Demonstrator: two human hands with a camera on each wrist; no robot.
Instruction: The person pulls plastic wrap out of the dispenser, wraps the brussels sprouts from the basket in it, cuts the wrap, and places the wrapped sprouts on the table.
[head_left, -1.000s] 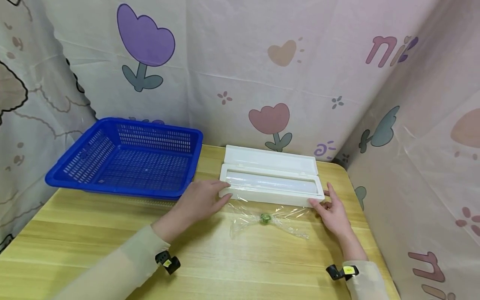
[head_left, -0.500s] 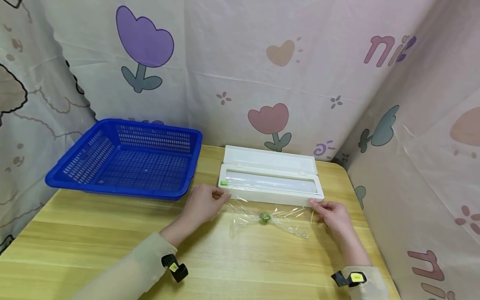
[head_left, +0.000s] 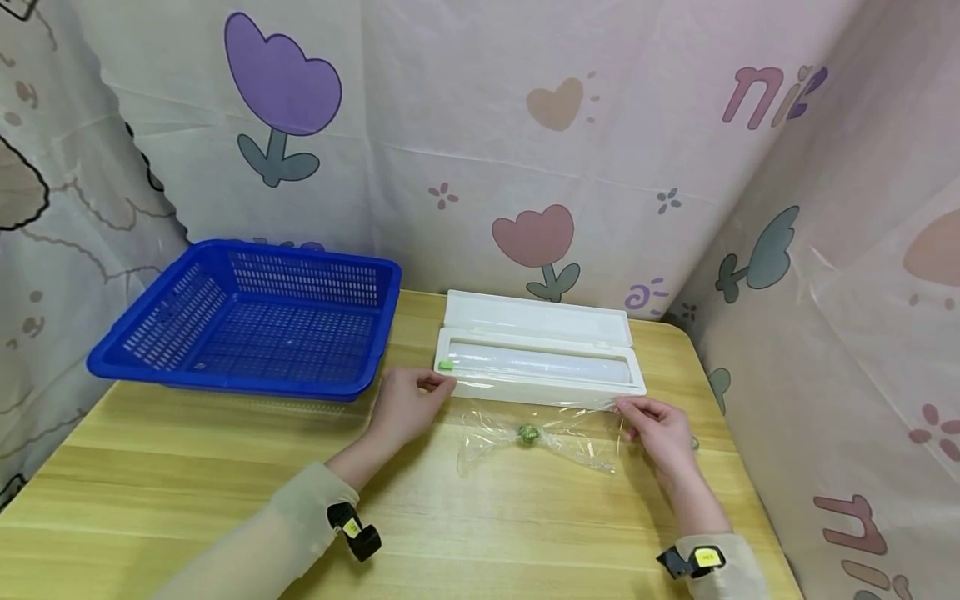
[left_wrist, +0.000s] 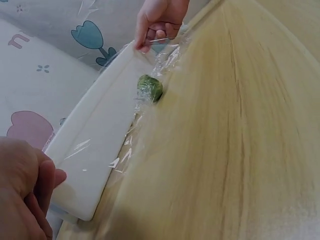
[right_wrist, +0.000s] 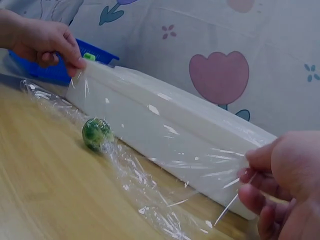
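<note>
Clear plastic wrap (right_wrist: pixel 165 130) runs from the roll in a white dispenser box (head_left: pixel 540 392) down over its front onto the table. My left hand (head_left: pixel 408 408) pinches the wrap's left edge at the box's front left corner. On the other side, my right hand (head_left: pixel 660 429) pinches the right edge between thumb and fingers, with stretch creases fanning from the fingertips in the right wrist view. Between the hands, just before the box, a small round green vegetable (right_wrist: pixel 97 134), like a Brussels sprout, lies in the wrap. Bunched film trails out on both sides of it.
The box's hinged lid (head_left: pixel 538 318) stands open at the back, and a green slider (head_left: pixel 446 365) sits at its left end. A blue plastic basket (head_left: pixel 300 387) stands left on the wooden table (head_left: pixel 480 533). A printed curtain (head_left: pixel 450 100) hangs behind.
My left fingers have left the box's left end, uncovering the green slider, and now pinch the wrap. My right hand has drawn its spread fingers in from the box's right end to pinch the film.
</note>
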